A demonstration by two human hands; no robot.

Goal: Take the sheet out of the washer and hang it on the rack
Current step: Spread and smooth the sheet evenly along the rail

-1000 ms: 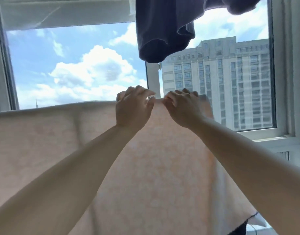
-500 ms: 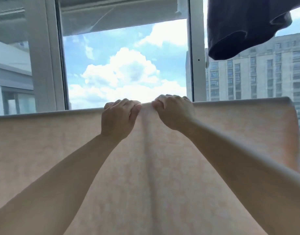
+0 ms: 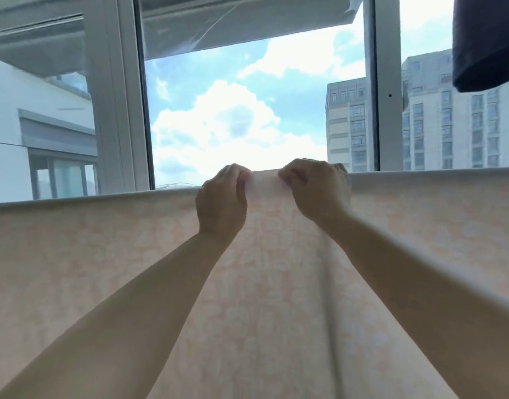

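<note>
Pinching the sheet [image 3: 132, 254] top edge, left hand [image 3: 221, 203] and right hand [image 3: 319, 191] curl tight.

Strong daylight enters through the window [image 3: 247, 110] ahead, backlighting the scene. The sheet [image 3: 103, 269] glows translucent where light passes through its raised top edge. Forearms and hand backs are in shade. Clouds are near overexposed. Wide-angle distortion bends the window frames; focus is slightly soft throughout.
</note>
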